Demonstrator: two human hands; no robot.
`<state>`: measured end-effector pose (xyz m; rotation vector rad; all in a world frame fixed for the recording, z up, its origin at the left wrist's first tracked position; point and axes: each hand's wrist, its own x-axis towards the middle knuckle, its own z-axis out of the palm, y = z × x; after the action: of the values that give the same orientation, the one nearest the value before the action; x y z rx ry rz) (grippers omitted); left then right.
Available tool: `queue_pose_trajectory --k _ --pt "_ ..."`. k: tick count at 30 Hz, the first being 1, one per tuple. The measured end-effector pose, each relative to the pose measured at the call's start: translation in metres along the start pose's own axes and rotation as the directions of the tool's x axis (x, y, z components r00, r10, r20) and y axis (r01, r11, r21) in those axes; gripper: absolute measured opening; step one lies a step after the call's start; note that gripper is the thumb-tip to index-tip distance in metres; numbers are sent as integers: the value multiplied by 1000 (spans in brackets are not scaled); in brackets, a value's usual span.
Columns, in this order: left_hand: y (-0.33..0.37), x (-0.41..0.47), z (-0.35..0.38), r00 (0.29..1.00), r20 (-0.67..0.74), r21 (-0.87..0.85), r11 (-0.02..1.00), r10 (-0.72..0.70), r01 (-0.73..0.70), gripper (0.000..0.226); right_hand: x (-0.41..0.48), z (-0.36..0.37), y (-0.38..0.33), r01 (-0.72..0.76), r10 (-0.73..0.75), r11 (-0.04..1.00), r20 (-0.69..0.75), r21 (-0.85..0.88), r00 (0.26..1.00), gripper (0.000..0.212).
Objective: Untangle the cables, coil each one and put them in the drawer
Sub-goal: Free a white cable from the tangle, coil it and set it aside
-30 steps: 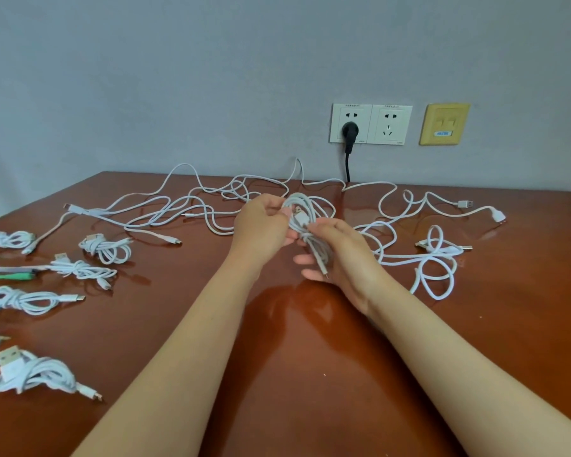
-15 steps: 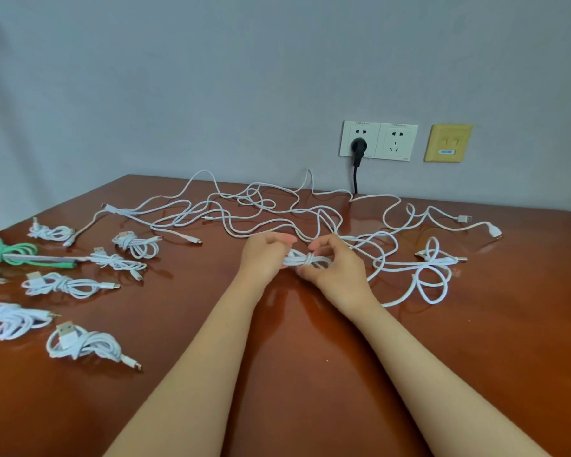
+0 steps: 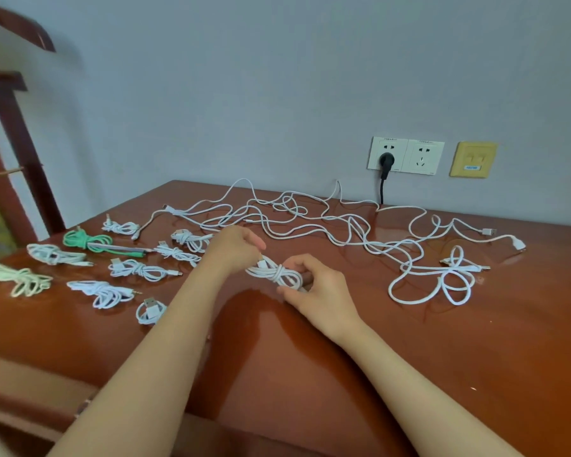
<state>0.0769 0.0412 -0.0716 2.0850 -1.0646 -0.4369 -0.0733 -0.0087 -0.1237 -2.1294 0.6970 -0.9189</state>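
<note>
Brown table (image 3: 409,374). Loose white cable tangle (image 3: 310,222) sprawled across far side. Coiled bundles (image 3: 139,270) grouped at left, green bundle (image 3: 86,240) among them. Left hand (image 3: 236,250) pinches 1 end, right hand (image 3: 320,291) curls round other end of coiled white cable (image 3: 277,275), mid-table.

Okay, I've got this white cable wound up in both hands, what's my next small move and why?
Probably set the coiled cable down beside the finished bundles on your left: its middle already looks wrapped, your left hand and right hand pinch its ends, and a loose tangle waits behind.
</note>
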Motion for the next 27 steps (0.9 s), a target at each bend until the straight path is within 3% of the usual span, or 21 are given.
queue_pose_trajectory --k 4,8,13,16,20,27 --pt "-8 -8 -27 998 -22 149 986 -66 69 26 0 24 -15 -4 3 1000 42 21 999 28" --pt "-22 -11 -45 989 -8 302 943 -148 144 36 3 48 -27 49 -42 997 115 -56 992 24" --pt "-39 -9 -51 975 5 404 892 -221 200 30 6 62 -32 128 -82 977 256 -169 963 25" --pt "-38 -8 -46 981 -19 416 891 -192 183 30 6 59 -30 71 -44 994 286 -87 957 30" --pt "-25 -6 -38 990 -105 416 900 -96 132 22 8 51 -30 -43 26 996 218 72 976 12" --pt "9 2 0 997 -68 352 936 25 1 29 15 18 -7 -109 110 993 37 -42 993 23"
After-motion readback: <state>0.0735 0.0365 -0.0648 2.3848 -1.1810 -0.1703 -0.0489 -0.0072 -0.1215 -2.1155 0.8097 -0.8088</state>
